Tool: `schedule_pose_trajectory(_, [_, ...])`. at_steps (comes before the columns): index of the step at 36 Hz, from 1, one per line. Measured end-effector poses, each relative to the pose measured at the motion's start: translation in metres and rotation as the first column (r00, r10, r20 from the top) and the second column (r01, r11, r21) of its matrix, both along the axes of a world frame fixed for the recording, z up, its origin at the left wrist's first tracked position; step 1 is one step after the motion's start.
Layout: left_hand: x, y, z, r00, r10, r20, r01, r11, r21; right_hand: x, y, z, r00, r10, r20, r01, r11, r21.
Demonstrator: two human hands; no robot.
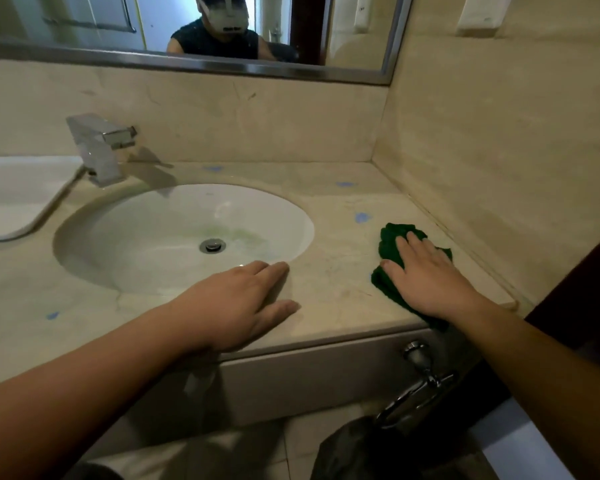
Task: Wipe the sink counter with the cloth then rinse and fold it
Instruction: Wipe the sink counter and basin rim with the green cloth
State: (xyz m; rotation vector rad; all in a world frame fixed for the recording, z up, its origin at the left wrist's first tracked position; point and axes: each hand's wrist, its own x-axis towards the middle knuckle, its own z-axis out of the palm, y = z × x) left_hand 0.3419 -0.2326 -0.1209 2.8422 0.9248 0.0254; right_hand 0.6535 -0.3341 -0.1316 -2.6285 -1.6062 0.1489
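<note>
Beige marble counter (340,299) fills the middle of the view, veined, with a matching splashback and side wall. Small blue marks dot its surface: one at 12 o'clock from the basin, two toward 2 and 3 o'clock, one at 8 o'clock near the front edge.

Mirror (222,65) with a metal frame runs along the top; a person's reflection shows in it, wearing a dark sleeveless top.

White oval sink (284,216) is set under the counter, a faint green tint around the chrome drain (212,244). Chrome faucet (99,147) stands at 11 o'clock from the basin. White tray (14,199) sits at 9 o'clock, partly out of view.

Left hand (236,306) lies flat on the counter at the sink's 5 o'clock rim, fingers extended and together, holding nothing.

Right hand (426,275) presses palm-down on the cloth, fingers spread open, not closed round it.

Cloth (392,237): dark green, fuzzy weave, bunched and rumpled, lying on the counter at 3 o'clock from the sink, near the side wall; its near end hangs over the front edge.

Chrome fitting (420,382) is mounted below the counter front.
</note>
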Motion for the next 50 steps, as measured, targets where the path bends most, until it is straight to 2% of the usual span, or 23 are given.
schedule_pose_trajectory(7, [-0.013, 0.003, 0.002, 0.999, 0.042, -0.014, -0.041, 0.998, 0.046, -0.067, 0.048, -0.004, 0.988, 0.155, 0.006, -0.155, 0.987, 0.031])
schedule_pose_trajectory(11, [-0.019, 0.006, 0.007, 0.997, 0.068, -0.047, -0.062, 0.990, 0.128, -0.111, 0.082, -0.006, 0.963, 0.266, 0.030, -0.268, 0.961, 0.072])
schedule_pose_trajectory(14, [-0.020, 0.007, 0.013, 0.995, 0.068, -0.071, -0.056, 0.985, 0.162, -0.139, 0.100, 0.003, 0.951, 0.306, -0.047, -0.302, 0.950, 0.084])
schedule_pose_trajectory(17, [-0.020, 0.008, 0.018, 0.992, 0.068, -0.102, -0.052, 0.987, 0.149, -0.145, 0.105, 0.023, 0.929, 0.295, -0.221, -0.252, 0.947, 0.201])
schedule_pose_trajectory(19, [-0.020, 0.010, 0.021, 0.991, 0.063, -0.114, -0.049, 0.991, 0.128, -0.134, 0.098, 0.043, 0.917, 0.284, -0.279, -0.187, 0.926, 0.329])
schedule_pose_trajectory(23, [-0.017, 0.009, 0.025, 0.992, 0.025, -0.120, -0.018, 0.998, 0.061, -0.098, 0.057, 0.081, 0.937, 0.302, -0.175, -0.180, 0.848, 0.499])
schedule_pose_trajectory(25, [-0.015, 0.008, 0.022, 0.992, 0.002, -0.123, 0.006, 0.998, 0.061, -0.080, 0.034, 0.087, 0.946, 0.297, -0.134, -0.198, 0.851, 0.487])
schedule_pose_trajectory(29, [-0.016, 0.008, 0.010, 0.995, -0.074, -0.063, 0.081, 0.990, 0.114, -0.059, 0.014, 0.051, 0.968, 0.200, -0.151, -0.159, 0.957, 0.244])
schedule_pose_trajectory(31, [-0.020, 0.010, 0.002, 0.994, -0.109, -0.009, 0.109, 0.984, 0.143, -0.060, 0.017, 0.020, 0.975, 0.161, -0.156, -0.135, 0.977, 0.166])
schedule_pose_trajectory(35, [-0.024, 0.010, -0.008, 0.990, -0.122, 0.076, 0.106, 0.977, 0.184, -0.076, 0.040, -0.002, 0.974, 0.218, 0.069, -0.226, 0.964, 0.143])
schedule_pose_trajectory(40, [-0.022, 0.014, -0.010, 0.988, -0.126, 0.085, 0.106, 0.972, 0.210, -0.098, 0.077, -0.003, 0.955, 0.293, 0.051, -0.298, 0.941, 0.159])
schedule_pose_trajectory(44, [-0.021, 0.015, -0.014, 0.983, -0.143, 0.113, 0.114, 0.965, 0.235, -0.120, 0.095, -0.005, 0.914, 0.394, 0.096, -0.405, 0.900, 0.162])
schedule_pose_trajectory(48, [-0.022, 0.015, -0.013, 0.983, -0.138, 0.124, 0.108, 0.968, 0.226, -0.138, 0.098, 0.006, 0.907, 0.413, -0.081, -0.388, 0.896, 0.216])
schedule_pose_trajectory(50, [-0.023, 0.013, -0.009, 0.984, -0.126, 0.126, 0.097, 0.973, 0.212, -0.138, 0.092, 0.018, 0.877, 0.436, -0.204, -0.369, 0.880, 0.298])
